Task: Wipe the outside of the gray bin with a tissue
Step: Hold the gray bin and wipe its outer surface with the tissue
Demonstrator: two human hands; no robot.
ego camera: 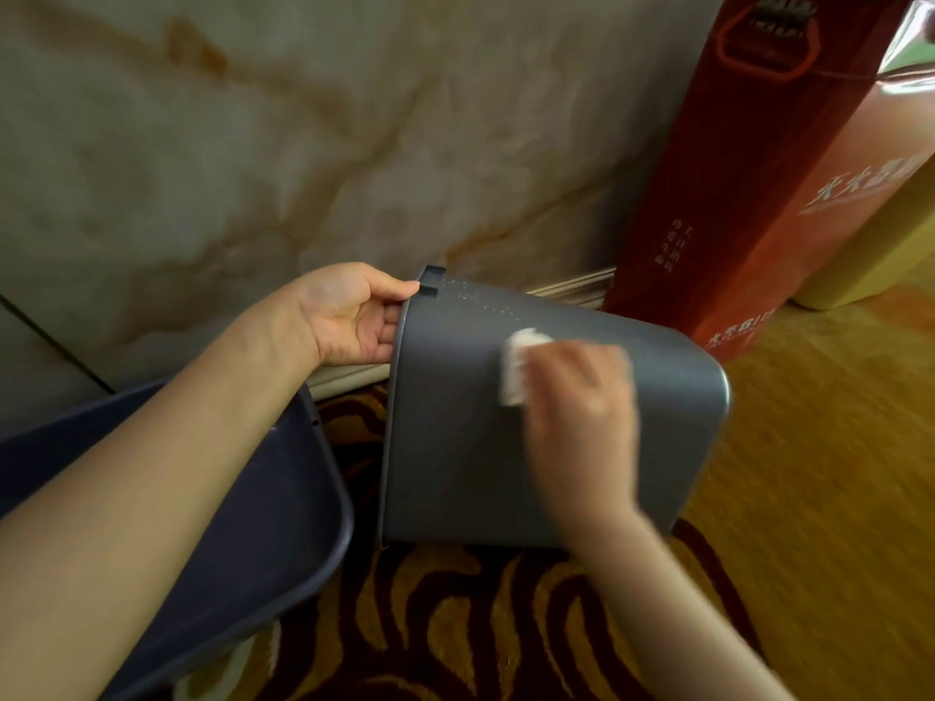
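The gray bin (455,447) lies tipped on its side above the floor, its open rim to the left and its base to the right. My left hand (349,316) grips the rim at the upper left, fingers curled over the edge. My right hand (582,412), blurred by motion, presses a folded white tissue (516,366) flat against the bin's upward-facing outer wall. The tissue pokes out past my fingertips.
A dark blue-gray tray or lid (263,523) lies at the lower left, partly under my left arm. A tall red box (733,184) and a yellow container (880,255) stand at the right against the marble wall (253,144). Patterned floor (480,624) is below.
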